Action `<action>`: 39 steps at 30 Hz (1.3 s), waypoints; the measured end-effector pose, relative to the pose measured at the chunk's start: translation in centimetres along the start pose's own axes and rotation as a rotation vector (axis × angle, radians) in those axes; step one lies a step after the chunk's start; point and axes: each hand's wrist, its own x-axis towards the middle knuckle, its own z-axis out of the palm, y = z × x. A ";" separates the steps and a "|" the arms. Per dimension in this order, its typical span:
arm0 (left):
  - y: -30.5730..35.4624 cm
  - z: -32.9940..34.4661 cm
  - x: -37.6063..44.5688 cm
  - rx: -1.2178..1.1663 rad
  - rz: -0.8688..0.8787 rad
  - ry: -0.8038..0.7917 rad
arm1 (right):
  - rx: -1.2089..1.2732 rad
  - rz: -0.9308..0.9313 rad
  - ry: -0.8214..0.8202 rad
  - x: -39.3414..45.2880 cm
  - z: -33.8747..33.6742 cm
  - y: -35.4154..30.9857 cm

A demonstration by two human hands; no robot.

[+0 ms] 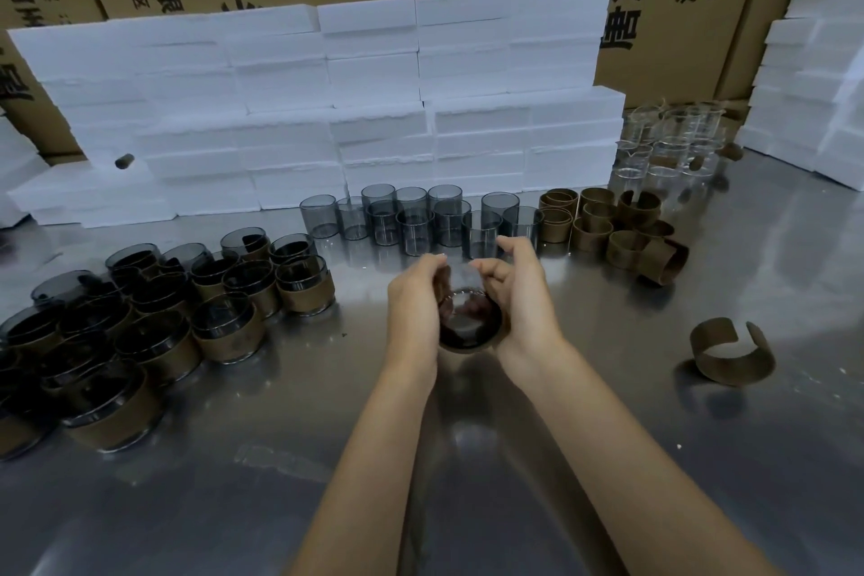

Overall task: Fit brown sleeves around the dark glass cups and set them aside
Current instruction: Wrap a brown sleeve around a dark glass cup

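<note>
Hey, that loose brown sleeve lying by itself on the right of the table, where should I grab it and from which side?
Pinch the closed curved wall of the loose brown sleeve nearest you, coming from above with the right hand. It stands on edge as an open C with its gap facing away, so the near wall looks continuous and free, while its split ends would likely flex.

Dark cup (469,316) upright mid-bench, brown sleeve (472,344) round it. Bare cups (421,220) behind, spare sleeves (612,225) right, sleeved cups (154,332) left.
</note>
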 end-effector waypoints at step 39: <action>0.9 0.3 -0.8 0.112 0.100 -0.077 | -0.136 -0.239 -0.166 -1.2 0.4 -0.9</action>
